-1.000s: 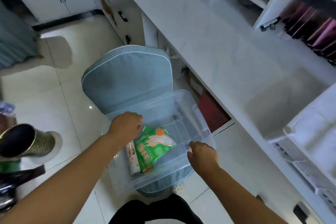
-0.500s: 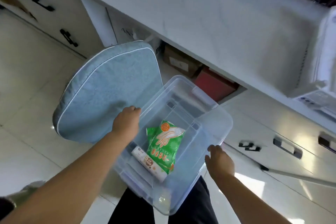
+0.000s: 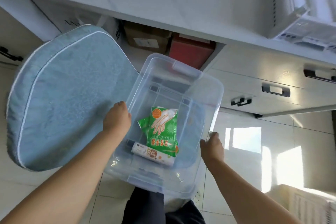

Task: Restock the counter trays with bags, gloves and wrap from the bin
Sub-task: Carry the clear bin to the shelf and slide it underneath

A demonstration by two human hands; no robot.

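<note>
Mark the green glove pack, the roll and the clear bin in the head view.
green glove pack (image 3: 162,129): head view, middle of its printed front.
roll (image 3: 152,155): head view, middle of its labelled side.
clear bin (image 3: 184,68): head view, tab on the far rim.

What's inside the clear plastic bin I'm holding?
A green glove packet lies on the floor of the clear plastic bin, with a white printed roll at its near end. A second green packet peeks from beneath it, mostly covered; anything else under them is hidden.

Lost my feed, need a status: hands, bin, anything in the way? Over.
Left hand, right hand grip bin rims. Glove packs and roll inside. Chair close on left.
</note>
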